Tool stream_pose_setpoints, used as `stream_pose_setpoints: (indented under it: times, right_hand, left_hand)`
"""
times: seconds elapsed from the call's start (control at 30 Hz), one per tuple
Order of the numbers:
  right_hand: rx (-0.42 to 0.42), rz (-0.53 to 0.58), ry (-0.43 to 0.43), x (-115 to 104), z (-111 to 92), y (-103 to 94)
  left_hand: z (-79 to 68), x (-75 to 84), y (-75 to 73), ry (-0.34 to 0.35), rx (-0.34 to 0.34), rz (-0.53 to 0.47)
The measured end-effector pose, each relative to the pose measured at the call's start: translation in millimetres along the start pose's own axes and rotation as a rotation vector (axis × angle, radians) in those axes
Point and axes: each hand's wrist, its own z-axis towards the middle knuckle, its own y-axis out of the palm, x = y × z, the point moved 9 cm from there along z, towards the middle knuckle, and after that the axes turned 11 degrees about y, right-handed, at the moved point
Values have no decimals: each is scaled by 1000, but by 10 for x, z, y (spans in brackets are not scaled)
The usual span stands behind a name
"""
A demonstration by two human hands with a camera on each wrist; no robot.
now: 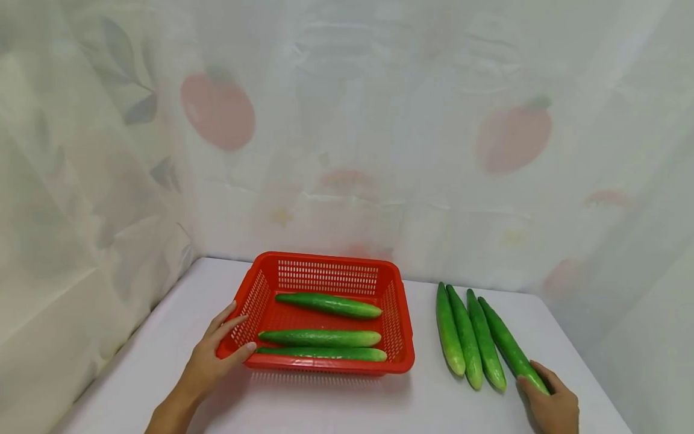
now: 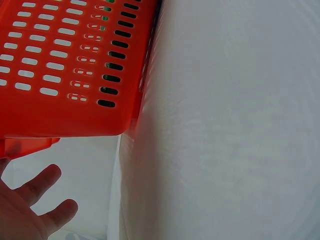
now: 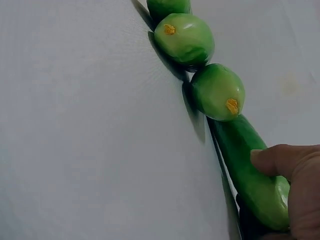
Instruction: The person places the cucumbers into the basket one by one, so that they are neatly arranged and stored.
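Note:
My right hand [image 1: 555, 405] grips the near end of the rightmost green cucumber [image 1: 509, 343], thumb on its left side. In the right wrist view the thumb presses on that cucumber [image 3: 240, 165], which lies on the table. At the left, my left hand [image 1: 208, 358] rests at the near left corner of a red slotted basket [image 1: 328, 258], fingers spread over the rim. In the left wrist view its fingers [image 2: 39, 184] show stretched out below the basket's wall [image 2: 60, 117]. Inside the basket lie three cucumbers [image 1: 328, 304], placed crosswise.
Three more cucumbers [image 1: 467, 343] lie side by side on the white table [image 1: 352, 410], between the basket and my right hand. A pale curtain [image 1: 379, 120] with fruit prints hangs behind the table, and another [image 1: 81, 241] with leaf prints runs along the left.

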Motion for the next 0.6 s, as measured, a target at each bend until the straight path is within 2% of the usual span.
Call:
stream_pose_setpoints:
  times: [0.17,0.3,0.6]
  right_hand:
    - [51,63,111,143,-5,-58]
    - [73,102,122,132,-29,-131]
    - [60,143,108,4,-39,-216]
  left_hand:
    - [-5,1,19,0,-7,-9]
    - [-9,-12,35,-3,-5,-10]
    - [-13,-7,31,-11,-4,7]
